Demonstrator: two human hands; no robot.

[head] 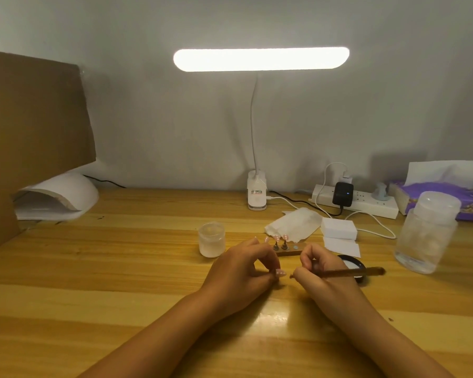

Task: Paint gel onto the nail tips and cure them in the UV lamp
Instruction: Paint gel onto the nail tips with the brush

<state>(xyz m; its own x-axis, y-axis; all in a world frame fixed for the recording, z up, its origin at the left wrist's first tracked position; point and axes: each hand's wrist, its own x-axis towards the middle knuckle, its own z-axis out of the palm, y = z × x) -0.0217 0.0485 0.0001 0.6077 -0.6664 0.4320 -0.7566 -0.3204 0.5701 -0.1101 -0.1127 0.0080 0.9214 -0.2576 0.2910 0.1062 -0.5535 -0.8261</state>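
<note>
My left hand (238,271) pinches a small stand with a pale pink nail tip (280,273) that points right. My right hand (318,271) grips a brown brush (350,273) like a pen; its tip sits just right of the nail tip. Behind the hands lies a wooden holder (287,249) with three more pink nail tips on stands. An open black gel pot (357,266) is partly hidden behind the right hand. The white UV lamp (63,197) stands at the far left, under a cardboard sheet.
A frosted jar (211,239) stands left of the holder. White wipes (295,223), cotton pads (338,227), a power strip (361,204), a large clear bottle (426,233) and a purple tissue pack (448,197) fill the right side. A lit desk lamp (257,193) stands at the back.
</note>
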